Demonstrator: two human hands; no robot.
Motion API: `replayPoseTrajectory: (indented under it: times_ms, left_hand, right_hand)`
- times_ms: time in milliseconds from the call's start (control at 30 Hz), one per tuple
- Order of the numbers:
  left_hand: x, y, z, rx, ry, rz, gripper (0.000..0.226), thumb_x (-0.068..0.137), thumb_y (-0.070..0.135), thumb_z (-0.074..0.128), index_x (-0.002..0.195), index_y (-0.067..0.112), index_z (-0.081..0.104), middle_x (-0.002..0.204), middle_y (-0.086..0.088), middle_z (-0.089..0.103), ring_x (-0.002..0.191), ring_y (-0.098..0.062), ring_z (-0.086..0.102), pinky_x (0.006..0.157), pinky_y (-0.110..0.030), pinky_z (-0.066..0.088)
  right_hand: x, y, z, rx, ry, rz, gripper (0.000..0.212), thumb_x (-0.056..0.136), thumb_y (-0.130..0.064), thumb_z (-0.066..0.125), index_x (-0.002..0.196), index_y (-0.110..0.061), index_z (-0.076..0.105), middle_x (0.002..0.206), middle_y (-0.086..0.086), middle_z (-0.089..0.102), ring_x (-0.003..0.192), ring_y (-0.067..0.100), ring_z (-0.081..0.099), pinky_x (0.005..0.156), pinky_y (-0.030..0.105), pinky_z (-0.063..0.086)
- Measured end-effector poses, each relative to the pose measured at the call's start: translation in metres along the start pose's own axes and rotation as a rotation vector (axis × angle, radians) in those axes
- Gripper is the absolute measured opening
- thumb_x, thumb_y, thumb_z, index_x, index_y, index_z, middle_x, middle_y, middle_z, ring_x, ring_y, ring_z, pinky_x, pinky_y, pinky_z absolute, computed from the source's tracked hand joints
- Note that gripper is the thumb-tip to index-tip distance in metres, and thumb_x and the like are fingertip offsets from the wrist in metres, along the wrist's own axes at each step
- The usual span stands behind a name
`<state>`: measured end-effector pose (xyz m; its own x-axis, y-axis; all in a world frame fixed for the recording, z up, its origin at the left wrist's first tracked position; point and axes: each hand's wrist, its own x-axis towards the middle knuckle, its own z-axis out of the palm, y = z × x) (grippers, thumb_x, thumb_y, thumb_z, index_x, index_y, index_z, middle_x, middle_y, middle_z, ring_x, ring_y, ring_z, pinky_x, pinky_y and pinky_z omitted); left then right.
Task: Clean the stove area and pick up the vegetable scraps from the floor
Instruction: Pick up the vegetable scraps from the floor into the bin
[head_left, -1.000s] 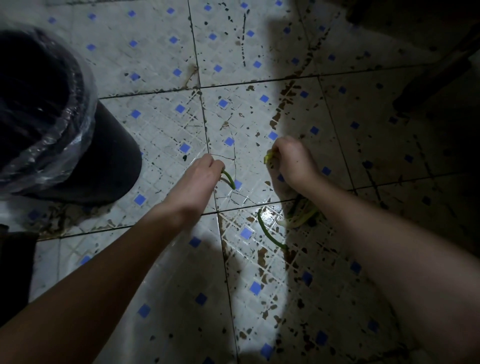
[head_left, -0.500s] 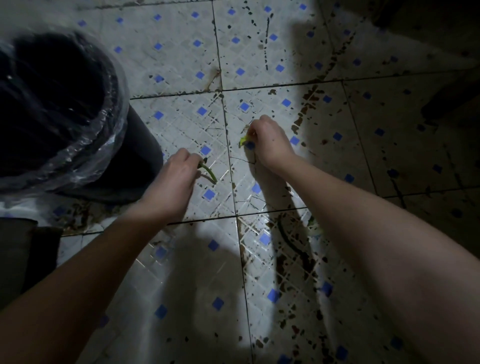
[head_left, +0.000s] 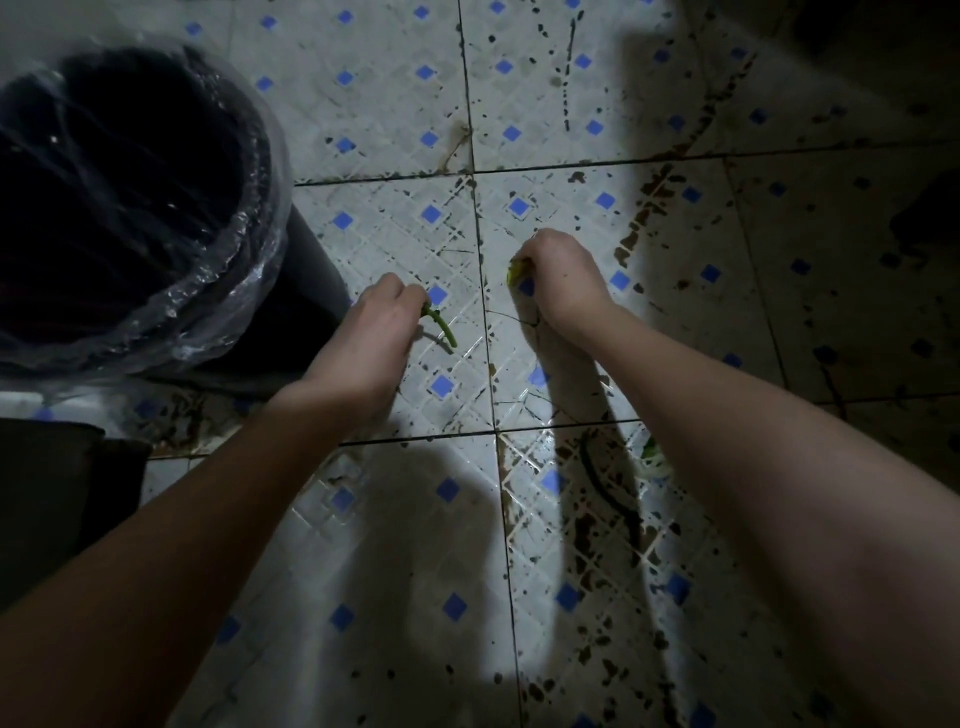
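My left hand (head_left: 376, 325) hangs over the tiled floor with its fingers curled round a short green stem scrap (head_left: 442, 326), whose free end points down and right. My right hand (head_left: 563, 283) is a fist a little further off and grips a yellow-green scrap (head_left: 517, 271) that peeks out on its left side. More green and pale scraps (head_left: 655, 460) lie on the floor, partly hidden under my right forearm. Beside them lies a long dark stem (head_left: 605, 488).
A black bin lined with a clear plastic bag (head_left: 228, 291) stands at the left, close to my left hand. The white floor with blue diamonds (head_left: 395, 104) is spattered with dark stains, thickest at the right. A dark object (head_left: 57, 499) sits at the left edge.
Both hands rose from the scrap pile and moved up and left toward the bin, each keeping its scrap. The view shifted so the bin shows more fully.
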<state>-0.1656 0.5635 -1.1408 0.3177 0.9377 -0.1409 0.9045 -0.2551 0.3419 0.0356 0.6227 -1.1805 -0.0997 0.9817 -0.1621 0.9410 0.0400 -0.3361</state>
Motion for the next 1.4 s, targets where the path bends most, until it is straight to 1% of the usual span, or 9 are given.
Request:
replayPoseTrajectory:
  times_ms: [233,433,600,700,900,1100,1200,1333,1400]
  left_hand:
    - [0.001,0.006,0.008,0.003,-0.004,0.023,0.031,0.086,-0.009,0.049,0.109,0.013,0.049,0.105,-0.005,0.043,0.092,-0.022,0.045,0.077,-0.037,0.046]
    - [0.0,0.019,0.01,-0.02,-0.019,0.051,0.028,0.089,-0.008,0.047,0.111,0.008,0.051,0.108,-0.01,0.044,0.095,-0.026,0.047,0.078,-0.038,0.045]
    - [-0.005,0.033,0.002,-0.01,-0.025,0.107,0.027,0.091,-0.004,0.048,0.117,0.004,0.051,0.109,-0.015,0.046,0.098,-0.031,0.049,0.082,-0.041,0.045]
    - [-0.009,0.039,-0.008,0.025,-0.01,0.118,0.031,0.088,-0.009,0.048,0.117,0.002,0.051,0.109,-0.017,0.046,0.1,-0.033,0.048,0.084,-0.044,0.045]
    - [-0.018,0.049,-0.041,0.055,0.083,0.144,0.042,0.078,-0.014,0.059,0.116,0.003,0.051,0.108,-0.014,0.046,0.098,-0.03,0.049,0.081,-0.04,0.045]
    - [-0.035,0.032,-0.094,0.127,0.249,0.123,0.04,0.079,-0.019,0.047,0.114,-0.001,0.053,0.107,-0.021,0.047,0.097,-0.037,0.05,0.084,-0.046,0.044]
    - [-0.052,0.02,-0.119,0.164,0.308,0.078,0.036,0.081,-0.016,0.049,0.115,-0.004,0.053,0.106,-0.024,0.047,0.097,-0.04,0.048,0.084,-0.044,0.04]
    - [-0.081,0.004,-0.145,0.156,0.339,0.02,0.029,0.086,0.0,0.057,0.115,-0.002,0.053,0.109,-0.023,0.045,0.099,-0.039,0.047,0.088,-0.049,0.041]
    - [-0.094,-0.004,-0.154,0.158,0.361,-0.028,0.035,0.082,-0.009,0.054,0.116,-0.002,0.051,0.109,-0.022,0.044,0.1,-0.04,0.047,0.087,-0.05,0.041]
  right_hand:
    - [-0.014,0.017,-0.006,0.057,0.056,-0.009,0.024,0.085,0.002,0.05,0.102,-0.005,0.066,0.107,0.012,0.059,0.098,0.029,0.055,0.085,0.04,0.048]
    - [-0.034,0.041,-0.022,0.114,0.166,0.067,0.035,0.088,0.008,0.045,0.115,-0.007,0.063,0.113,0.01,0.059,0.105,0.025,0.053,0.089,0.031,0.043]
    - [-0.056,0.053,-0.031,0.13,0.185,0.13,0.045,0.084,0.016,0.042,0.118,-0.006,0.062,0.12,0.013,0.059,0.112,0.027,0.053,0.096,0.034,0.044]
    - [-0.063,0.051,-0.041,0.132,0.189,0.13,0.039,0.087,0.012,0.047,0.118,-0.007,0.062,0.121,0.012,0.06,0.111,0.026,0.056,0.096,0.034,0.047]
    - [-0.071,0.031,-0.076,0.097,0.259,0.021,0.027,0.091,-0.001,0.053,0.114,-0.007,0.064,0.113,0.012,0.063,0.102,0.026,0.059,0.089,0.038,0.051]
    - [-0.072,-0.012,-0.105,0.098,0.31,-0.101,0.025,0.091,-0.002,0.052,0.11,-0.007,0.066,0.109,0.012,0.066,0.097,0.027,0.06,0.081,0.034,0.05]
    - [-0.074,-0.044,-0.116,0.116,0.328,-0.172,0.023,0.09,0.0,0.053,0.107,-0.007,0.067,0.104,0.012,0.066,0.089,0.028,0.062,0.075,0.033,0.049]
    - [-0.074,-0.088,-0.124,0.125,0.345,-0.271,0.022,0.091,-0.002,0.051,0.106,-0.007,0.067,0.106,0.012,0.066,0.097,0.028,0.06,0.081,0.035,0.047]
    - [-0.075,-0.112,-0.125,0.133,0.352,-0.321,0.023,0.09,-0.002,0.052,0.107,-0.008,0.067,0.108,0.011,0.065,0.1,0.027,0.058,0.084,0.034,0.046]
